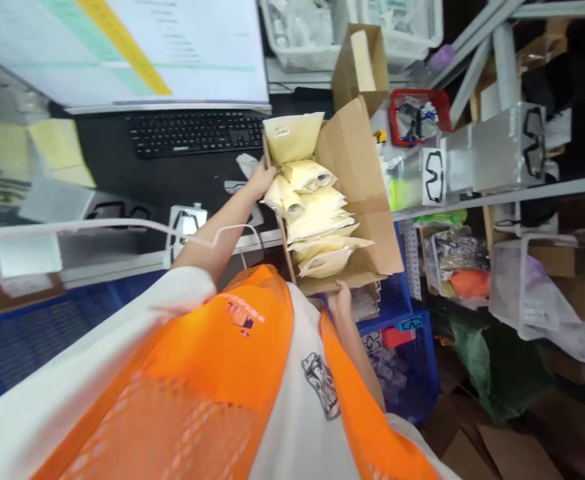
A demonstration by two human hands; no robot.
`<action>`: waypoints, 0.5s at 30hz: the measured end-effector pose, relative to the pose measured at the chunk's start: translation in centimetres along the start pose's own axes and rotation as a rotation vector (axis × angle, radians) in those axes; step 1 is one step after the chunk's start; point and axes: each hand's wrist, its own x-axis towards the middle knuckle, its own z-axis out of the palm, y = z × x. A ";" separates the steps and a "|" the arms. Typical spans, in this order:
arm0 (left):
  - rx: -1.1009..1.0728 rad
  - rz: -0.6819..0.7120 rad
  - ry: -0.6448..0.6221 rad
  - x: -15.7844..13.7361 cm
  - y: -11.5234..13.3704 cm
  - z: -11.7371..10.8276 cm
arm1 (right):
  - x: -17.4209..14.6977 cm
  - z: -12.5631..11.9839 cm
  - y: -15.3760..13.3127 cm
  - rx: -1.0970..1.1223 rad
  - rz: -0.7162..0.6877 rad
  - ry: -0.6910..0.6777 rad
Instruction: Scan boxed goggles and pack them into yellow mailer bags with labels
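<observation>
One open, oblong brown cardboard box (357,173) sits between the right hand (341,300), its grip curled against the near edge, and the left hand (262,179), its grip closed over the left edge. Wrinkled pale-yellow paper envelopes (319,217) lie inside, some rolled. Smooth black counter (187,177) extends left, a black plastic keyboard (192,130) beyond; a smaller tan carton (341,73) blocks the far end.

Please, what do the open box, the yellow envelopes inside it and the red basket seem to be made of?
The open box: most likely cardboard, matte brown, with a thin, stiff, creased flap.
The yellow envelopes: probably paper, dull, being wrinkled and curled; padding cannot be told.
The red basket: perhaps plastic, smooth, judging by its evenly coloured rim.
</observation>
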 end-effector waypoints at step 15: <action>0.255 -0.433 0.646 -39.6 -10.1 -16.8 | -0.1 -8.2 0.0 -0.434 -0.094 -0.303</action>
